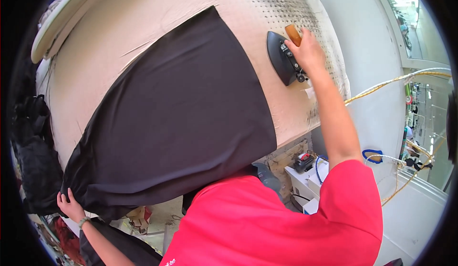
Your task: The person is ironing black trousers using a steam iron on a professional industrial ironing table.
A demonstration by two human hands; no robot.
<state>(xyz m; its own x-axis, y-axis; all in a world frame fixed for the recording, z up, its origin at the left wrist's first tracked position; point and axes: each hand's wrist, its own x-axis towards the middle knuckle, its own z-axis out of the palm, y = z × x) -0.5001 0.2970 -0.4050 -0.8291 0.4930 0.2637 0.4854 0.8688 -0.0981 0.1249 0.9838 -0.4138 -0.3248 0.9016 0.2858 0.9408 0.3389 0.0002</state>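
A large piece of black fabric (176,104) lies spread over the beige ironing table, slightly rippled toward its near edge. At its lower left corner my left hand (71,208) touches the cloth with fingers stretched and apart; a bracelet circles that wrist. My right hand (309,51) is closed around the brown handle of an iron (282,58) with a dark, pointed base. The iron stands on the table to the right of the fabric, apart from it. Part of the handle is hidden by my fingers.
The ironing table (255,8) has a perforated, stained area at its far right. A padded pressing arm (62,13) rises at the far left, above dark garments (36,170). A white-and-yellow cord (381,86) crosses at right. A white box (303,182) stands below the table.
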